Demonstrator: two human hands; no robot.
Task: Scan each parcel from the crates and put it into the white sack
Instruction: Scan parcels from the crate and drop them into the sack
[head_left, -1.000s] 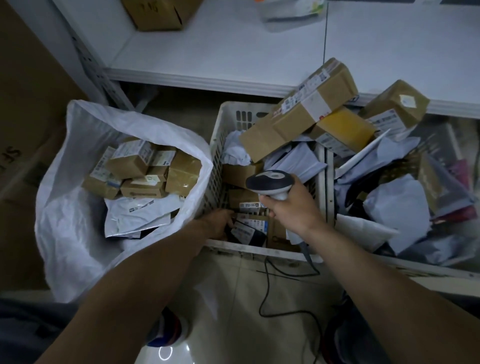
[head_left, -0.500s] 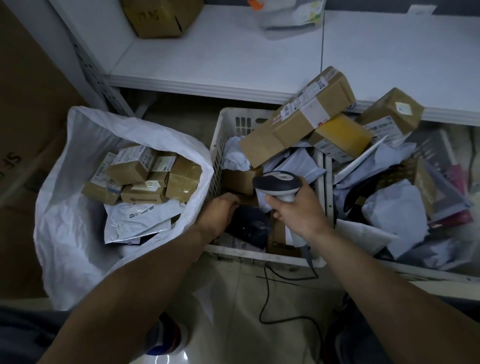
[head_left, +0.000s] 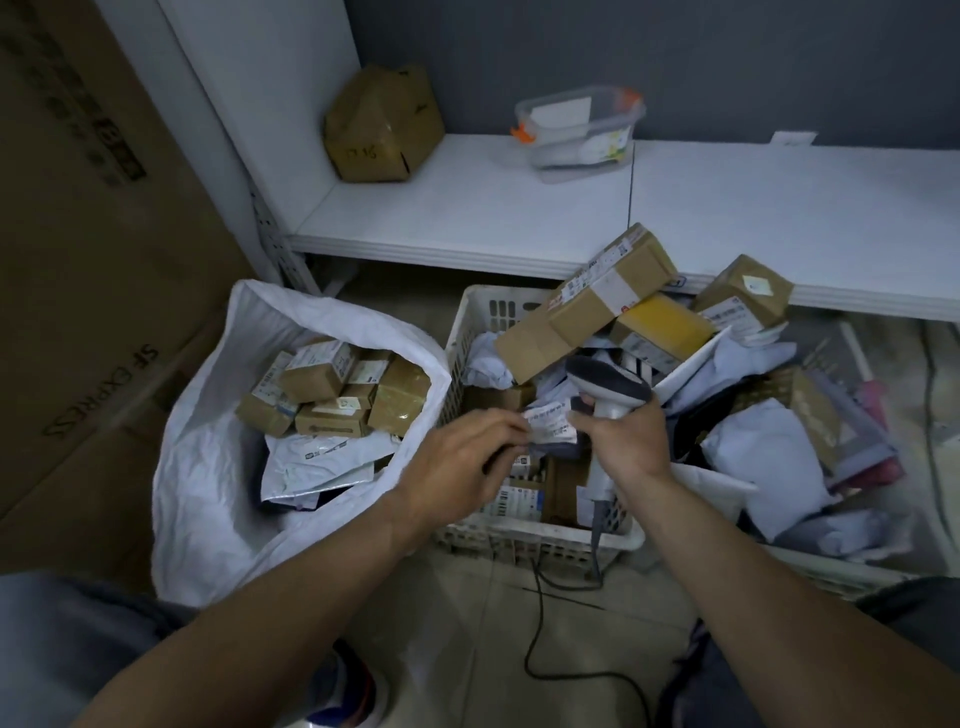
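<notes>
Now the left grip (head_left: 462, 457) pinches a small labelled parcel (head_left: 550, 426) by its left edge, label up, just beside the right grip (head_left: 628, 441), which is wrapped round the barcode scanner (head_left: 608, 384); both hang over the white crate (head_left: 483, 317), and the white sack (head_left: 208, 493) lies leftward, nearer the left grip

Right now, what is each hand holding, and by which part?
The left hand holds a labelled parcel by its left end; the right hand grips the scanner by its handle.
</notes>
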